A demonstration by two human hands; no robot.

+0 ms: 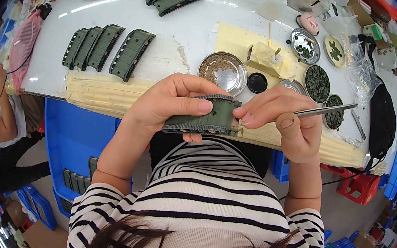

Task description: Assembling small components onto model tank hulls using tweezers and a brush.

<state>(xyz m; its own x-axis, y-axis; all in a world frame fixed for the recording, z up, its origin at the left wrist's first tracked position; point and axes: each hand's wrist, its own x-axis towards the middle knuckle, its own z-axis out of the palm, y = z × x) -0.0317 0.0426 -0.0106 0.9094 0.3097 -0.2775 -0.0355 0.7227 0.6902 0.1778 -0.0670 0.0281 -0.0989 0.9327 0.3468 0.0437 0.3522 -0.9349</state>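
My left hand (pixel 173 103) is closed around a curved dark green plastic piece (pixel 191 120) with ribbed edges, thumb on its top face. My right hand (pixel 291 121) pinches at the right end of that piece, its fingertips touching the end. A slim silver metal tool (pixel 328 110), which looks like tweezers, rests in the right hand and sticks out past it to the right. Its working tip is mostly hidden by the fingers. Just beyond the hands sits a round metal dish (pixel 234 81) with small brown parts, beside a small black round lid (pixel 257 82).
Similar green pieces stand in rows (pixel 132 55) at the left and far left. Dishes of small dark green parts (pixel 317 84) are at the right, near a yellow-wrapped block (pixel 269 60). A padded yellowish strip (pixel 97 93) lines the table edge. Below left is a blue bin (pixel 59 131).
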